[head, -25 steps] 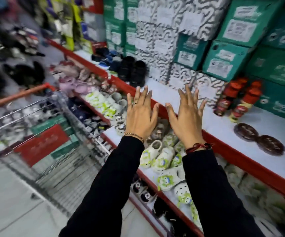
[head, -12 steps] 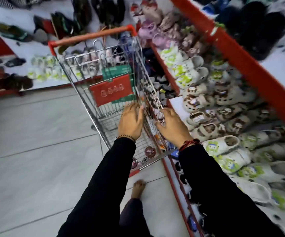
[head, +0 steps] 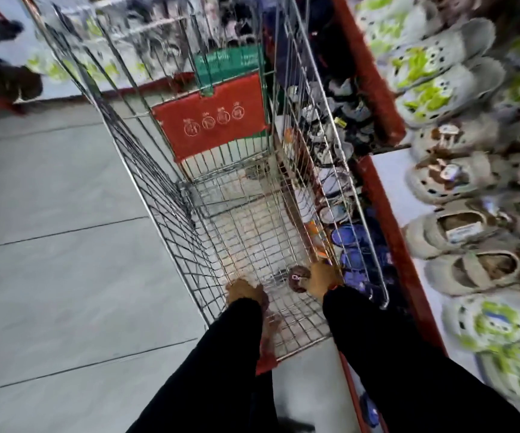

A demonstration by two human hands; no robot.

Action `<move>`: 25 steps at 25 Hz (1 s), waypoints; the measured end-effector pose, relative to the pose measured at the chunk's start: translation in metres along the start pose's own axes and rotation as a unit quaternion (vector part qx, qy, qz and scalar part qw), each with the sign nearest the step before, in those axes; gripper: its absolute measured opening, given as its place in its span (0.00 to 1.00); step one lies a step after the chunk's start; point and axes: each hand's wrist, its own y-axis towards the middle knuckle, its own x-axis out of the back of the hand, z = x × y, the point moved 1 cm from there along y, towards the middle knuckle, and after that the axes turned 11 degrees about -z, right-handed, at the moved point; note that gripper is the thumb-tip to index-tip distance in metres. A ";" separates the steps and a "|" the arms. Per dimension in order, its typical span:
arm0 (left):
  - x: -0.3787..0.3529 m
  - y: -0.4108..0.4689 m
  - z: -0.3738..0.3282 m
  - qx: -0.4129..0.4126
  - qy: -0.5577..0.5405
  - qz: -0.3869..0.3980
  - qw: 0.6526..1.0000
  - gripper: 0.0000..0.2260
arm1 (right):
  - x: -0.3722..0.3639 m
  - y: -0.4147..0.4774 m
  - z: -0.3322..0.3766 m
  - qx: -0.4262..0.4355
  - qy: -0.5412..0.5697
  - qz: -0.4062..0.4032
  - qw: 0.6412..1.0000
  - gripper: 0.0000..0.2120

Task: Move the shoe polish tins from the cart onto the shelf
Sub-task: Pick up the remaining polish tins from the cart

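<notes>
A wire shopping cart (head: pixel 171 195) fills the middle of the head view, and both my arms in black sleeves reach down into its near end. A round dark brown shoe polish tin (head: pixel 298 278) with pale lettering sits at the fingers of my right hand (head: pixel 322 280), which closes around its right side. My left hand (head: pixel 244 291) is curled, knuckles up, low on the cart's floor by the left wall. What lies under it is hidden. The upper shelf with the placed tins is out of view.
A red sign panel (head: pixel 212 120) hangs at the cart's far end. To the right, a red-edged shelf (head: pixel 380 195) carries rows of pale clogs (head: pixel 461 232), with blue shoes (head: pixel 354 242) lower down. Grey floor tiles (head: pixel 49 245) lie left of the cart.
My view dropped from the shelf to the cart. Both hands went from spread open above the shelf, to the cart's rim, to deep in the basket; the right one now grips a tin.
</notes>
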 end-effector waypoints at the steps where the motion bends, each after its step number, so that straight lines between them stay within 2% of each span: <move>1: -0.010 0.009 0.002 0.014 0.006 0.005 1.000 0.26 | -0.008 0.011 -0.002 -0.015 -0.002 0.006 1.000 0.23; 6: -0.046 0.038 -0.002 0.045 0.019 -0.025 0.999 0.26 | -0.038 0.054 -0.007 -0.062 0.005 0.034 0.997 0.33; 9: -0.060 0.044 0.001 0.043 0.020 -0.040 0.998 0.27 | -0.059 0.071 -0.011 -0.028 -0.007 0.040 0.999 0.30; 13: -0.062 0.041 0.007 0.002 0.035 -0.054 0.998 0.24 | -0.060 0.070 -0.015 -0.100 0.030 0.016 0.994 0.36; 15: -0.057 0.037 0.006 0.010 0.035 -0.050 0.998 0.20 | -0.055 0.071 -0.017 -0.100 0.030 0.017 0.994 0.32; 18: -0.041 0.033 0.001 0.038 -0.051 -0.039 0.997 0.18 | -0.041 0.064 -0.015 -0.101 0.066 -0.009 0.993 0.22; 21: -0.015 0.021 -0.004 0.033 -0.125 -0.058 0.990 0.20 | -0.020 0.046 -0.011 -0.096 0.140 -0.061 0.984 0.18; 25: 0.025 -0.012 -0.011 0.019 -0.302 -0.105 0.947 0.20 | 0.019 0.013 -0.007 -0.109 0.285 -0.121 0.945 0.15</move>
